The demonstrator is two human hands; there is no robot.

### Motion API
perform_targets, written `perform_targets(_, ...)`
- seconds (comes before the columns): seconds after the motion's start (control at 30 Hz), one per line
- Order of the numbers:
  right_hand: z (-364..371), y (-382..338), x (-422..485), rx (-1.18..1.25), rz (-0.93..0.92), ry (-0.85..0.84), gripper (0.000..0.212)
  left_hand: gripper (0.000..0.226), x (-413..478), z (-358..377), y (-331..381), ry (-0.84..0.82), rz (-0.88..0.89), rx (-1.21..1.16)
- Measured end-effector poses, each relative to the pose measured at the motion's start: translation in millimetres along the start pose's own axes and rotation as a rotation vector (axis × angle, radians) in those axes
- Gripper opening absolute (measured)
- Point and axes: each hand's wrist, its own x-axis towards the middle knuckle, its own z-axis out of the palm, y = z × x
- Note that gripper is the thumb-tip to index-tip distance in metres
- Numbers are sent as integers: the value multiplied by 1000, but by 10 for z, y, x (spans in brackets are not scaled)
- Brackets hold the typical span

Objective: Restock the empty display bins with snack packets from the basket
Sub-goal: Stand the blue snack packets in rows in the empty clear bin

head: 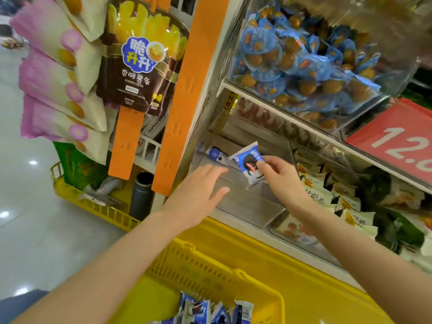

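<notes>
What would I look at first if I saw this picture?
Probably the blue snack packet in the middle, pinched in the right hand over a nearly empty clear bin, with the open left hand stretched out beside it. Then the bright yellow basket at the bottom, and the big brown potato sticks bag hanging top left.
</notes>
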Motion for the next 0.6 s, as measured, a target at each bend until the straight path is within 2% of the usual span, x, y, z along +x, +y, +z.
perform_targets(0.1,-38,195,511,-220,34,41,26,36,181,86,-196,-10,82,214)
perform_targets(0.23,67,455,1141,-482,49,-53,35,22,294,151,-311,-18,175,477)
perform_targets(0.27,123,512,1266,-536,54,-78,34,15,332,147,-314,24,207,532)
perform_targets(0.37,329,647,1591,-638,68,-128,33,17,443,174,-373,95,289,494)
perform_targets(0.5,587,777,1905,-724,124,-144,34,46,490,240,-529,-20,237,396)
perform_targets(0.6,688,901,2043,-674,164,-152,34,41,489,277,-605,-3,262,385)
